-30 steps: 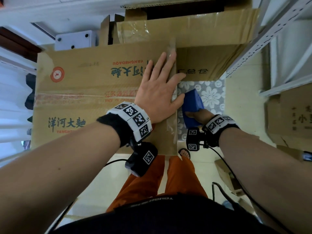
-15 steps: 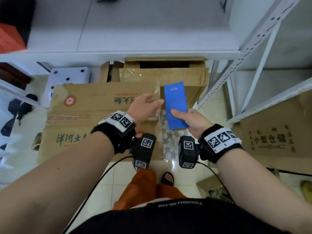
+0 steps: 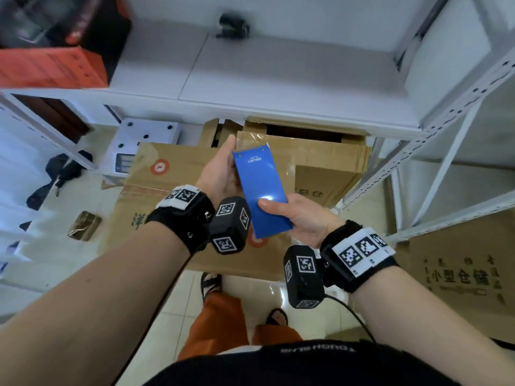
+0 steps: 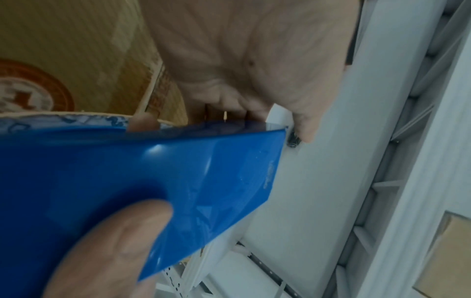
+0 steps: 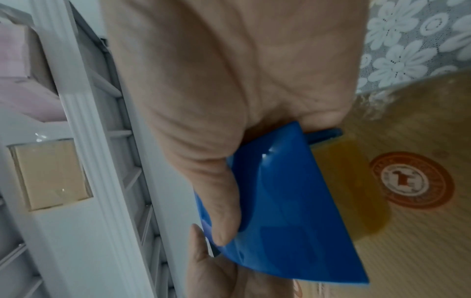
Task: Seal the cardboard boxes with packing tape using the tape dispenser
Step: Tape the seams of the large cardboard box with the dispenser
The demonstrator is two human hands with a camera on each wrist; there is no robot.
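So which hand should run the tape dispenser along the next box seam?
Probably the right hand: its thumb and fingers already grip the dispenser at its near end, while the left hand only supports the far end.

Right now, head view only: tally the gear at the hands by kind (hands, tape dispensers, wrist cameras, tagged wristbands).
Hands: 2, left hand and right hand, both holding the dispenser
Blue tape dispenser: 1
Wrist cameras: 2, left wrist camera, right wrist camera
Tagged wristbands: 2, left wristband, right wristband
Total: 7
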